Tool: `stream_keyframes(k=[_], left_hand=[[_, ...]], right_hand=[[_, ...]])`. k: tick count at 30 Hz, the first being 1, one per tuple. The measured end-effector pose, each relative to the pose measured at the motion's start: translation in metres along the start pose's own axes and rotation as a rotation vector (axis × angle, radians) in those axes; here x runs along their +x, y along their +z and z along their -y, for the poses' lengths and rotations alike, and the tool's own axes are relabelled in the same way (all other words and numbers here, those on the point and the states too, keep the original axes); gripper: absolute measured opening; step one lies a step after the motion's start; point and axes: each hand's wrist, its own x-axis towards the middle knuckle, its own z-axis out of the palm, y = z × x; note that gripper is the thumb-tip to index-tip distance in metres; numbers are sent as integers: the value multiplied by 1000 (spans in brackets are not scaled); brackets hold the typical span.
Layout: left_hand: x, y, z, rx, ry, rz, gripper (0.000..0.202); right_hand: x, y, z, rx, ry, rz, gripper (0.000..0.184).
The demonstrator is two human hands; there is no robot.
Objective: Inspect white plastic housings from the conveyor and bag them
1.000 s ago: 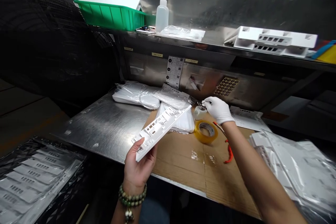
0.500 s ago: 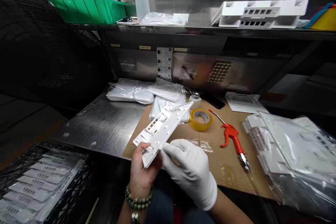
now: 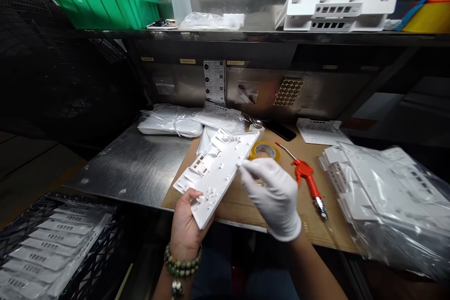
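My bare left hand [image 3: 185, 225], with a bead bracelet on the wrist, grips the near end of a long white plastic panel [image 3: 218, 173] with cut-outs, held slanted above the table's front edge. My right hand [image 3: 274, 197] wears a white glove; its fingertips are pinched together and touch the panel's right edge about halfway along. Whether anything small sits in that pinch is hidden.
On the cardboard sheet [image 3: 281, 215] lie a tape roll [image 3: 265, 150], a red air blow gun [image 3: 309, 183] and a small white pot [image 3: 258, 127]. Bagged white panels [image 3: 383, 197] pile at right, clear bags [image 3: 172, 122] at back left. A black crate [image 3: 52, 243] of bagged parts stands lower left.
My gloved right hand came back from the small pot at the rear to the panel, then slid up its right edge. The left hand tilted the panel flatter toward me.
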Motion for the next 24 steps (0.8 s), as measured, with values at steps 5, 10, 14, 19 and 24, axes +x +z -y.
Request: stream_keyframes(k=[5,10,14,19,24], left_hand=[[0,11,-1,62,22,-20,83],[-5,43,5,126,132,-217,72],[-8,62,6,123,274,-190,64],[-6,63,7,89,204,-70,59],[-6,60,9,58,140,-122,58]], right_hand=[[-11,1,13,107,-5,167,21],[-23,-16,28,415,227,260,16],[-24,-21,24,327,266,292,22],[-40,-4,43,267,66,355,21],[-50,-2,46,161,7,391,15]])
